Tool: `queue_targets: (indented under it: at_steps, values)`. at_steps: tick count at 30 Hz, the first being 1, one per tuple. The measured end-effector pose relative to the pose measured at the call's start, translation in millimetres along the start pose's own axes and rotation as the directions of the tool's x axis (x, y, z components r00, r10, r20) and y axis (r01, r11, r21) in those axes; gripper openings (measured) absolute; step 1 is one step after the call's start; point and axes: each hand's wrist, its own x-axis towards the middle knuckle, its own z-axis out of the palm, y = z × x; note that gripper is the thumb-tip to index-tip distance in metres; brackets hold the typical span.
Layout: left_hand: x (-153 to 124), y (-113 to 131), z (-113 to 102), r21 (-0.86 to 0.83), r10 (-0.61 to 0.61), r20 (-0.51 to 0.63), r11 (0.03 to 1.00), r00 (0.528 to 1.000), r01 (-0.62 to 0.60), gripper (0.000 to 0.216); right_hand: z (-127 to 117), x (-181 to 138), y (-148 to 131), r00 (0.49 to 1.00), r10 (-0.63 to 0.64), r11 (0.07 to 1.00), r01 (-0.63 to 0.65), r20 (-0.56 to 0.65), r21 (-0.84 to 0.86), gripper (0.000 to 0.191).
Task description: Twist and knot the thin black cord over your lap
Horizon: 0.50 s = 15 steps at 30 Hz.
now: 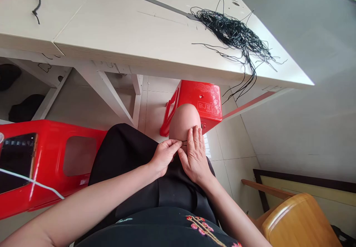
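Both my hands rest on my lap by my bare knee (184,119). My left hand (164,154) is closed in a pinch on a thin black cord (184,141) that runs across to my right hand. My right hand (195,152) lies flat on the knee, fingers stretched out and together, pressing the cord against the skin. I wear a black skirt (130,154). A tangled heap of black cords (236,36) lies on the pale table (116,28) ahead, some strands hanging over its edge.
A long metal ruler (162,5) lies on the table. A red plastic stool (205,100) stands beyond my knee, and another red stool (50,158) with a phone (16,162) on it is at my left. A wooden chair (297,221) is at the lower right.
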Motion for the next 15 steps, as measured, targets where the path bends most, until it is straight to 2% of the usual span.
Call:
queue_targets:
  at_steps: [3,7,11,15]
  values:
    - [0,0,0,-0.038,-0.01,0.004,0.999,1.0,0.01,0.029,-1,8,1,1.0,0.028,0.999,-0.029,0.011,0.036,0.061]
    - [0,0,-1,-0.017,-0.014,0.006,1.0,1.0,0.014,0.028,5,22,5,0.991,0.106,0.994,-0.104,-0.077,0.028,0.064]
    - [1,1,-2,0.016,-0.011,-0.013,1.0,1.0,0.012,0.023,16,29,7,0.986,0.085,0.994,-0.094,-0.143,-0.057,0.069]
    - [5,4,-3,-0.022,0.017,-0.012,1.0,1.0,-0.017,0.023,16,37,6,0.983,0.075,0.995,-0.084,-0.166,-0.047,0.065]
